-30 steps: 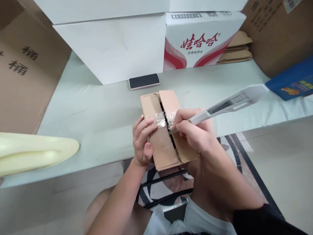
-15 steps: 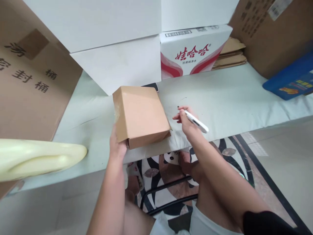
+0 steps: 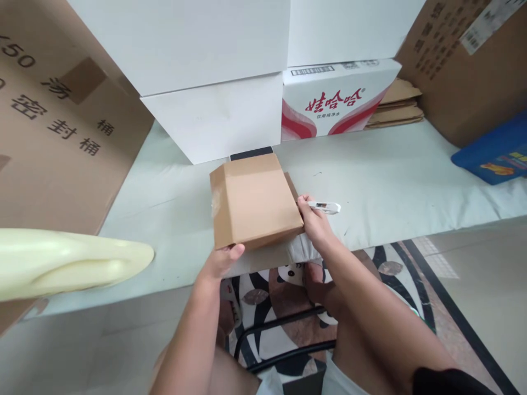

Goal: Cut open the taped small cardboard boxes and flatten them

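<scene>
A small brown cardboard box (image 3: 263, 197) lies slightly tilted over the front part of the cloth-covered table, with a flap standing out at its right side. My left hand (image 3: 222, 260) grips its near left corner, the thumb on the near side and the other fingers hidden underneath. At the box's right edge, my right hand (image 3: 313, 219) is closed around a white utility knife (image 3: 326, 207), whose handle sticks out to the right. The knife's front end is hidden by the fingers and the box. My right fingers touch the box's side.
White boxes (image 3: 214, 118) and a red-and-white water carton (image 3: 337, 107) stand behind. Large brown cartons flank both sides, the left carton (image 3: 82, 126) being nearer. A pale yellow inflated-looking object (image 3: 82, 266) juts in from the left. A blue package (image 3: 494, 156) lies right; a dark flat object (image 3: 252, 153) lies behind the box.
My right hand has moved to the box's right edge with the knife, which now points more sideways. My left hand has shifted to the near left corner, its thumb now showing.
</scene>
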The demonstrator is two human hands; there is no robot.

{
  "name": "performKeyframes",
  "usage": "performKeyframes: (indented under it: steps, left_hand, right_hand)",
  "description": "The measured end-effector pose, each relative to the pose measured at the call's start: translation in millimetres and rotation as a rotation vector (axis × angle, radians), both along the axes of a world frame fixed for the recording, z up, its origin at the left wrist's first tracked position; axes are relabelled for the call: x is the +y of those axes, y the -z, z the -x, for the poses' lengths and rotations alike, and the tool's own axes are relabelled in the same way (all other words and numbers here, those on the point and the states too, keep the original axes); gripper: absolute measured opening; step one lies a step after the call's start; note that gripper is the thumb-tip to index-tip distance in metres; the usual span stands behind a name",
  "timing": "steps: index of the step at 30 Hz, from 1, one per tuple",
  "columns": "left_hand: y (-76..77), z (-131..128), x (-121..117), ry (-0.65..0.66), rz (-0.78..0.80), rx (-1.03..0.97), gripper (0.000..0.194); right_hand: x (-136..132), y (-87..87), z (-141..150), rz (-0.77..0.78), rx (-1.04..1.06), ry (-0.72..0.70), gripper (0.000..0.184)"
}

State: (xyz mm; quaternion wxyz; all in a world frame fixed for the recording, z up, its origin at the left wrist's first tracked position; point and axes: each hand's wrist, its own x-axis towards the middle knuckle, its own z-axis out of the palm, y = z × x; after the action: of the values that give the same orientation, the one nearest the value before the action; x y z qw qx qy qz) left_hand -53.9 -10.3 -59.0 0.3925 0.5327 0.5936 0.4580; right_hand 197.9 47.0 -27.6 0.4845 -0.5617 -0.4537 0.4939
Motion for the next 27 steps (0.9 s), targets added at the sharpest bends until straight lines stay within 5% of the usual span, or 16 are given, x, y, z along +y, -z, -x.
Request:
performKeyframes:
  steps: [6, 11, 14, 19, 24, 27]
  left_hand:
    - [-25.2, -1, 11, -0.16, -0.161, 0.069, 0.076]
    - [-27.1, 4, 14, -0.418, -0.183, 0.365, 0.075]
    - [-25.2, 5, 16, -0.547, -0.14, 0.406, 0.081]
    - [-34.1, 3, 8, -0.387, -0.213, 0.19, 0.068]
    - [-59.0, 18, -15, -0.078, -0.072, -0.325, 0.056]
    - [-65.4, 29, -14, -0.288, -0.036, -0.378, 0.049]
  right_hand:
    - [3, 1.3, -6, -0.139, 0.138, 0.102, 0.04]
    - [0, 2.9, -4, -0.207, 0.217, -0.095, 0.061]
    - [0, 6.4, 1, -0.197, 0.224, -0.184, 0.052]
    - [8, -3.8, 4, -0.2, 0.169, -0.062, 0.036]
    - [13, -20.3, -2, -0.163, 0.116, 0.119, 0.033]
    - [10, -25.1, -2, -0.189, 0.134, 0.148, 0.033]
